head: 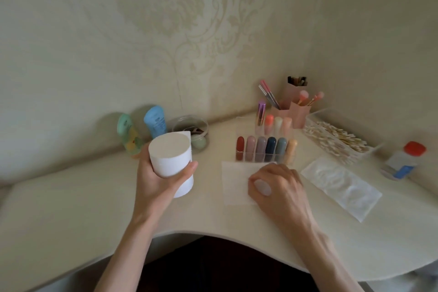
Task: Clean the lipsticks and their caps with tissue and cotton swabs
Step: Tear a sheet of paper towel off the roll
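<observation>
The left hand, left of centre in the frame, is wrapped around a white tissue roll, thumb on one side and fingers on the other; the roll is lifted off the counter and leans slightly, its flat end facing up. The right hand, right of centre, lies knuckles-up on a single tissue sheet spread flat on the counter; its fingers are curled down onto the sheet, though whether they pinch the sheet or merely press it cannot be told.

The lipsticks stand upright in a clear rack just above the right hand in the frame, a front row of six and a shorter row behind; their long axes run vertical, so each would lift straight up and out. The rack almost touches the sheet's upper edge; the right hand is plainly the nearer one, while the left is occupied and lies further left. The cotton swabs fill a clear box toward the right of the frame, beyond the rack.

No lipstick appears to be out yet; judging by this, the cleaning proper has not begun, and the sheet is being readied.
</observation>
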`<state>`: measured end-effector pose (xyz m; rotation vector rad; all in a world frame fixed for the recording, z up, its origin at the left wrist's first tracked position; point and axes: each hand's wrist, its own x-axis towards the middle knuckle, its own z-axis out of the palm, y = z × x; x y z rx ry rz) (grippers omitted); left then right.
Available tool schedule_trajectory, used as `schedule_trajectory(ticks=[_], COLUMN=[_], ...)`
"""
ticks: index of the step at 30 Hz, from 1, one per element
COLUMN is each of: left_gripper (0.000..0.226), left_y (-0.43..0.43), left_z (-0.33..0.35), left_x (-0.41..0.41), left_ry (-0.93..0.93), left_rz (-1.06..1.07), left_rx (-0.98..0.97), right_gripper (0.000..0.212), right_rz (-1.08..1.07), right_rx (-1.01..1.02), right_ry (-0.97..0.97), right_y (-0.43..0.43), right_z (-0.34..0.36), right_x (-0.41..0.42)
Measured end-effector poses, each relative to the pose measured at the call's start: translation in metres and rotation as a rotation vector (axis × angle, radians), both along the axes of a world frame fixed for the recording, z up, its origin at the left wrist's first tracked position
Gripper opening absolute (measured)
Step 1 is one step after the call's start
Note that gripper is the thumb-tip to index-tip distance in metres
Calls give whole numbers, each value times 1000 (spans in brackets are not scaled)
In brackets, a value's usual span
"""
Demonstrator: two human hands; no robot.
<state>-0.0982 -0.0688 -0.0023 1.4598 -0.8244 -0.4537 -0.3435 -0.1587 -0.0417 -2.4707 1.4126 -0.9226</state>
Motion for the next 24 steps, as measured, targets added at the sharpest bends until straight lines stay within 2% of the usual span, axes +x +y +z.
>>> schedule_trajectory(ticks=[2, 5, 11, 14, 16, 19, 24], left_gripper=[75, 76, 75, 76, 79, 85, 93], left_y=[5, 15, 42, 50, 52, 54, 55], left_z=[-2, -7, -20, -25, -27, -27, -25], left_x=[5, 20, 64, 86, 98, 112, 133], left_ry=[-6, -4, 19, 12, -13, -73, -93], left_rz=[29, 102, 204, 235, 251, 260, 284], left_rx=[-13, -45, -36, -22, -25, -31, -33], right_gripper=[13, 10, 9, 20, 9, 18, 17], right_rz=[-39, -38, 58, 101, 134, 176, 202], right_rx=[16, 36, 8, 18, 21, 23, 8], right_ry=[-13, -39, -40, -57, -77, -102, -100], right_y=[1, 2, 2, 3, 4, 3, 3], right_z=[2, 4, 4, 5, 3, -1, -1], right_x=[-1, -1, 16, 31, 42, 57, 77])
